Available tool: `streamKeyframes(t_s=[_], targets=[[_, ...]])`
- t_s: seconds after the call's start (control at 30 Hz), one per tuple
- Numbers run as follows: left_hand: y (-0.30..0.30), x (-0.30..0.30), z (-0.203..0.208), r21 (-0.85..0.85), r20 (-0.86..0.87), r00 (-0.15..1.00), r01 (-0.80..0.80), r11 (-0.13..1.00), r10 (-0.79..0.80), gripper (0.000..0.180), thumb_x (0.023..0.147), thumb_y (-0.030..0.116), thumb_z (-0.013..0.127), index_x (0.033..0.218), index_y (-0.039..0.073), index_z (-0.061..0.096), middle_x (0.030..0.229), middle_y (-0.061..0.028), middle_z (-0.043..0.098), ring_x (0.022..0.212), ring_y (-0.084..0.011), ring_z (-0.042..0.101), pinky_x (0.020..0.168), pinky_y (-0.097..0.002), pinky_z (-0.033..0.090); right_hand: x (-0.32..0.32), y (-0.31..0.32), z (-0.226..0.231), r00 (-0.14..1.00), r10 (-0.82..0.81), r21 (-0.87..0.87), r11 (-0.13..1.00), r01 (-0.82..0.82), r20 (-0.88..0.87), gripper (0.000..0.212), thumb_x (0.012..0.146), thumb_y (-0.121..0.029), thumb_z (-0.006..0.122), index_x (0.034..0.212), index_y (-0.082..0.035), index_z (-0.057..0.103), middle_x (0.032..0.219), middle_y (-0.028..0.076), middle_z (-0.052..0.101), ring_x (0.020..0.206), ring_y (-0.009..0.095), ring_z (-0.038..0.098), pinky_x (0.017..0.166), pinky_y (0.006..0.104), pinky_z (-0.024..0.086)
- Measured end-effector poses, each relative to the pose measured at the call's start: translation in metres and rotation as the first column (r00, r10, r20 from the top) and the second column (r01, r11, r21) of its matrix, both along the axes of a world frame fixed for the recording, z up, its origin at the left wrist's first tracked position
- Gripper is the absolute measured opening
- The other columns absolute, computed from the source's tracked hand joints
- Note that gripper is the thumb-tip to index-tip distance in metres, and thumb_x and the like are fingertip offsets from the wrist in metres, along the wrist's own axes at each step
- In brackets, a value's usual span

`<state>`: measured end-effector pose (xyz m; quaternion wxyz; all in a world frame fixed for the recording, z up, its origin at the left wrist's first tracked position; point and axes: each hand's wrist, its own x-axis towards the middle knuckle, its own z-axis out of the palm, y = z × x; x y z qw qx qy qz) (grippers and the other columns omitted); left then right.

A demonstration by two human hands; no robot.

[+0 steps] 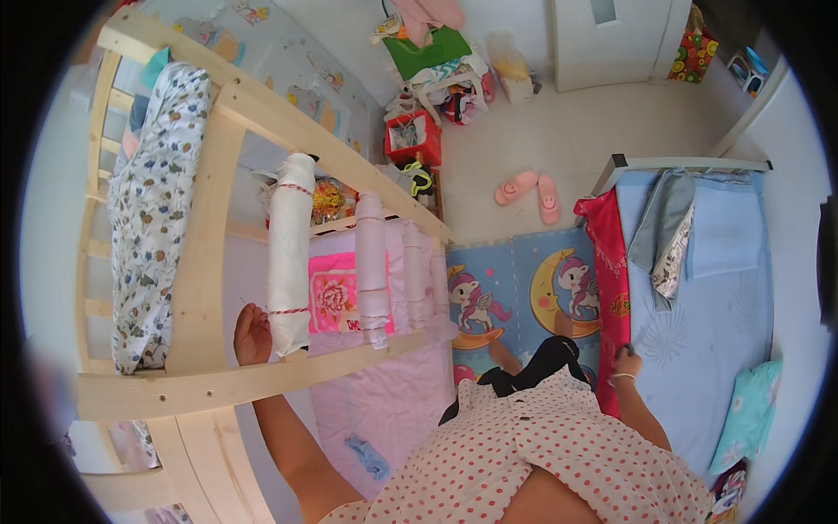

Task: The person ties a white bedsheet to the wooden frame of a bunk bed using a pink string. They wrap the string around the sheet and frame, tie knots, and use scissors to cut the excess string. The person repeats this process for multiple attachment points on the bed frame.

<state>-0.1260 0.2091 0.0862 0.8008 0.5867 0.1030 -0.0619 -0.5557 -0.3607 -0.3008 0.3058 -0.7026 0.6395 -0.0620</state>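
Observation:
My left hand [253, 335] is reached up past the wooden bunk bed rail [253, 384], with its fingers loosely curled and nothing visible in them. Beside it is a ladder rung wrapped in white cloth [291, 253] and tied with red-and-white cord. Two more rungs, in pale pink wrapping [371, 262], follow lower down. On the other side, my right hand [626, 365] is closed by the edge of the blue bed [698, 341], near a red cloth [611, 262]. Something small and dark shows at its fingers, too unclear to name. A light band circles that wrist.
Floral bedding [161, 218] hangs over the upper bunk. Below lies a pink mattress [349, 410] with a blue cloth [367, 458]. Unicorn floor mats [524, 253] lie between the beds, with pink slippers [548, 199] beyond. A red box [428, 144] stands near the far wall.

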Motion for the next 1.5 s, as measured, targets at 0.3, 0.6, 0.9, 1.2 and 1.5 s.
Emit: streamKeyframes(t_s=[0.3, 0.6, 0.9, 1.2, 1.5], targets=[[0.005, -0.020, 0.013, -0.041, 0.010, 0.998, -0.063, 0.997, 0.064, 0.007, 0.088, 0.013, 0.057, 0.092, 0.008, 0.060, 0.082, 0.0008, 0.061, 0.076, -0.0102, 0.056, 0.065, -0.0238, 0.045, -0.090, -0.151, -0.081, 0.549, 0.244, 0.117, 0.960, -0.256, -0.799, 0.021, 0.080, -0.015, 0.054, 0.091, -0.004, 0.068, 0.094, 0.012, 0.067, 0.089, 0.026, 0.064, 0.076, 0.0426, 0.048], [0.000, 0.022, -0.009, 0.185, -0.051, 0.989, 0.146, 0.972, -0.139, 0.012, 0.085, 0.010, 0.058, 0.092, 0.002, 0.062, 0.083, -0.0051, 0.064, 0.074, -0.0141, 0.058, 0.068, -0.0277, 0.046, 0.356, 0.090, 0.127, 0.171, 0.642, -0.143, 0.406, -0.902, 0.747, 0.019, 0.080, -0.009, 0.059, 0.097, -0.002, 0.063, 0.088, 0.010, 0.065, 0.077, 0.018, 0.060, 0.072, 0.0276, 0.048], [-0.023, 0.030, -0.049, 0.177, -0.276, 0.896, 0.403, 0.898, -0.348, 0.026, 0.076, -0.005, 0.058, 0.102, -0.005, 0.061, 0.094, -0.0116, 0.065, 0.081, -0.0190, 0.064, 0.073, -0.0324, 0.052, 0.481, 0.336, 0.283, -0.167, 0.016, -0.156, -0.278, -0.948, 0.986, 0.033, 0.081, -0.010, 0.062, 0.113, -0.002, 0.056, 0.105, 0.005, 0.062, 0.087, 0.012, 0.059, 0.077, 0.0279, 0.049], [-0.011, -0.002, -0.062, 0.190, -0.327, 0.931, 0.231, 0.954, -0.160, 0.023, 0.079, 0.006, 0.063, 0.100, -0.004, 0.061, 0.094, -0.0107, 0.064, 0.082, -0.0189, 0.063, 0.072, -0.0339, 0.051, 0.481, 0.360, 0.294, -0.566, 0.372, -0.551, -0.157, -0.819, 0.736, 0.032, 0.078, -0.018, 0.065, 0.107, -0.004, 0.058, 0.103, 0.011, 0.062, 0.097, 0.025, 0.058, 0.086, 0.0350, 0.043], [-0.076, -0.185, -0.077, 0.343, -0.119, 0.788, -0.539, 0.769, 0.604, 0.015, 0.082, 0.018, 0.060, 0.076, 0.004, 0.060, 0.064, -0.0023, 0.057, 0.052, -0.0073, 0.048, 0.047, -0.0205, 0.036, 0.516, 0.230, 0.359, -0.715, 0.307, -0.361, -0.700, -0.617, 0.628, 0.010, 0.079, -0.010, 0.059, 0.076, -0.002, 0.055, 0.062, 0.004, 0.057, 0.054, 0.014, 0.052, 0.053, 0.0291, 0.042]])
